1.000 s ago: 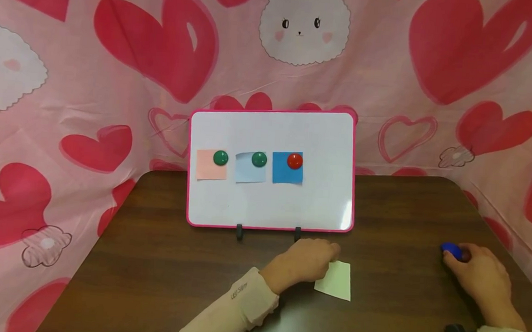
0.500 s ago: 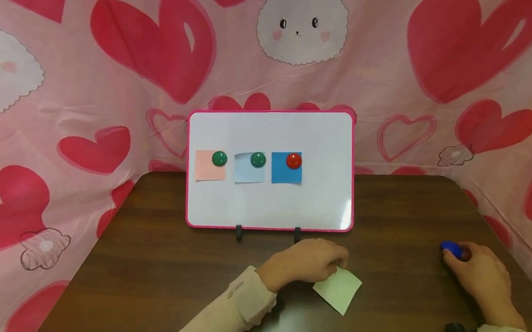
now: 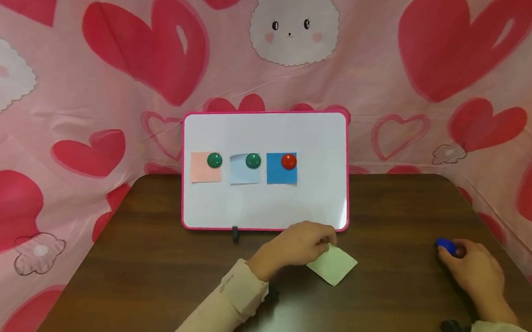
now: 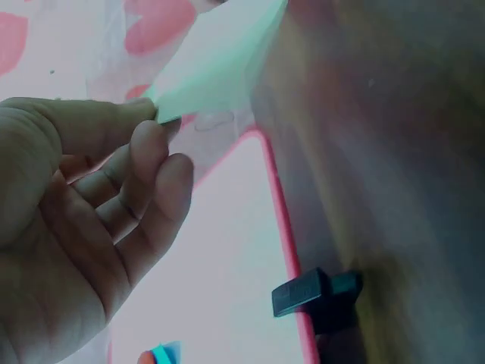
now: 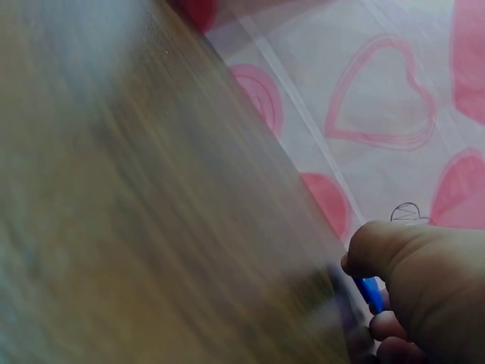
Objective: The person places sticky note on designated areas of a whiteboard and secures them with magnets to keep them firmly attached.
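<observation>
My left hand [image 3: 300, 243] pinches a pale green sticky note [image 3: 333, 265] by one corner, in front of the whiteboard's lower right part. In the left wrist view the note [image 4: 220, 64] hangs from the thumb and fingertip, slightly bent. Over the table's right side, my right hand [image 3: 476, 268] holds a round blue magnet [image 3: 446, 245] between thumb and fingers; only a blue sliver of this magnet [image 5: 370, 293] shows in the right wrist view. The whiteboard [image 3: 263, 206] has a pink frame and stands upright at the back.
On the board, green magnets hold a pink note [image 3: 205, 172] and a light blue note [image 3: 243, 175]; a red magnet [image 3: 288, 161] holds a blue note [image 3: 276, 174]. A black stand foot [image 3: 235, 234] juts forward. A heart-patterned cloth [image 3: 367, 81] hangs behind the brown table [image 3: 150, 260].
My left hand has lifted toward the board with the green note, which has turned in its grip. My right hand keeps hold of the blue magnet. The head view has shifted slightly.
</observation>
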### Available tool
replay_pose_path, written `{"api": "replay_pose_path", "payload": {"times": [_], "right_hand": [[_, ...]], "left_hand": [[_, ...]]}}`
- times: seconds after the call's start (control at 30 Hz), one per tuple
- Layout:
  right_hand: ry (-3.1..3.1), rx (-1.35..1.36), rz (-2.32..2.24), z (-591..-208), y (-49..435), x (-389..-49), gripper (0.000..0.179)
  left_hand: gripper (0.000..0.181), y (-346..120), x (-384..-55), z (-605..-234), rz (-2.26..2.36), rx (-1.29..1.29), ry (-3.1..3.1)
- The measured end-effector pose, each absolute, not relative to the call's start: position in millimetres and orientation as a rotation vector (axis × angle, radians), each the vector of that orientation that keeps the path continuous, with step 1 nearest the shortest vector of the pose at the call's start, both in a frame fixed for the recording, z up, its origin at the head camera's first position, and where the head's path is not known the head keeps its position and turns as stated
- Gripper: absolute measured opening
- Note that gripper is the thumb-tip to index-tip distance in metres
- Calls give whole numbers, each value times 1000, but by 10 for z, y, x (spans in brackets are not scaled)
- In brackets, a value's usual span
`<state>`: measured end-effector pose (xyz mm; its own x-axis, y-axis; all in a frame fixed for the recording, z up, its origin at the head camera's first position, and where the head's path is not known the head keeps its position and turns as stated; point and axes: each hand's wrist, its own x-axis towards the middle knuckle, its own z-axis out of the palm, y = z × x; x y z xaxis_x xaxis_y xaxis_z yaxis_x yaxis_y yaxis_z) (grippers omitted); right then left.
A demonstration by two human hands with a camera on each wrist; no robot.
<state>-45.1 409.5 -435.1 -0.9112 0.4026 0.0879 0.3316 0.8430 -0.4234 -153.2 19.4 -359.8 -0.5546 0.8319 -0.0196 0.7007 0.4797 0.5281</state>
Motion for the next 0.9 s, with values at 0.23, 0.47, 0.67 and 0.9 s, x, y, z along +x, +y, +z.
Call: {"api": "replay_pose_path", "payload": {"times": [0.23,0.47,0.67,0.9], "right_hand": [[-2843,-566,627,-4366,4062,-482,58],[-2854,-560,623,-4350,4069,-480,58],[-2855,-576,621,-4341,4093,-459,59],[-2838,-593,633,-4359,4065,-447,58]], "left_hand": [[14,97,-1697,-3489,942,1125,2575],[14,27,-1863,-3431,1187,914,2650],[14,57,-1946,-3443,1228,829,2686],[14,104,-2003,-3435,1371,776,2685]]}}
